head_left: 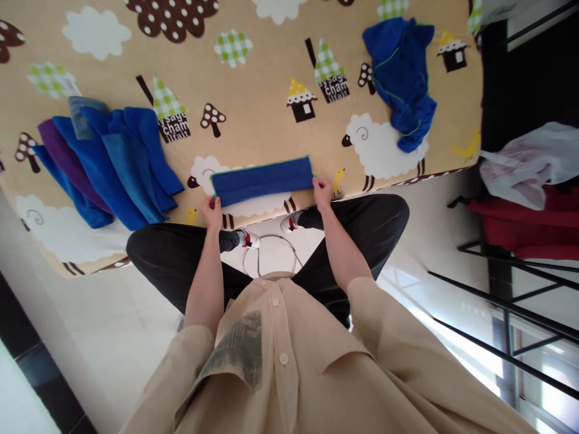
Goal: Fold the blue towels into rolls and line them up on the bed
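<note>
A blue cloth [263, 180] with green edging lies folded into a long strip near the front edge of the patterned table cover [257, 120]. Its lower left corner is pinched by my left hand [212, 212]. At the strip's right end, my right hand [322, 193] pinches the lower corner. Several folded blue cloths [97, 160], with a purple one [75, 163] and a grey-blue one [87, 116] among them, lie in a pile to the left. Another blue cloth [400, 75] with green edging is crumpled at the back right.
My knees are spread below the table's front edge. To the right are a white plastic bag [527, 163], a red fabric item [529, 226] and a black metal rack [506, 307]. A round metal stool frame [271, 236] stands between my feet.
</note>
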{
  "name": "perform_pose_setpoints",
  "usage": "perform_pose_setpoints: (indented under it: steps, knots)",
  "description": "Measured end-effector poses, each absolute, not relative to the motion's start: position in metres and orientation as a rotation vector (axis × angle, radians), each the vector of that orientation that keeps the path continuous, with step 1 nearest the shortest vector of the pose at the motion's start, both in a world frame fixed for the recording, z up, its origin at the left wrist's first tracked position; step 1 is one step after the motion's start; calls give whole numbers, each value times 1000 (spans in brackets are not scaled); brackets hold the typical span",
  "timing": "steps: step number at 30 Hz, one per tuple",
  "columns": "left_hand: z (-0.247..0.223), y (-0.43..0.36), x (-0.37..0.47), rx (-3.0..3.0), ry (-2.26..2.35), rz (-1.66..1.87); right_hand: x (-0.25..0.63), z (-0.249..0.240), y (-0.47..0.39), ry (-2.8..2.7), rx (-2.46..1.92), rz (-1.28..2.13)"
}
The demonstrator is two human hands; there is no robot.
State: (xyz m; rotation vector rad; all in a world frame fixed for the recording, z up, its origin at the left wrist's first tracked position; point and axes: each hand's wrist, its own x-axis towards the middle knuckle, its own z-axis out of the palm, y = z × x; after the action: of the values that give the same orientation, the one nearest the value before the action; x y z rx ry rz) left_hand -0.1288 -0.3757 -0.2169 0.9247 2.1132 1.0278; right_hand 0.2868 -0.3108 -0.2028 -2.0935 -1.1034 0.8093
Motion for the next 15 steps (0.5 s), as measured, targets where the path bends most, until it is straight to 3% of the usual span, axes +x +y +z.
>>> perform_pose_setpoints:
  steps: [9, 15]
  knots:
    - [-203, -377, -126, 1131, 2253, 1032, 285, -212, -313, -1157, -2116, 636]
    - [-192, -377, -121, 1330, 2067, 1009, 277, -194, -317, -1496, -2052, 428]
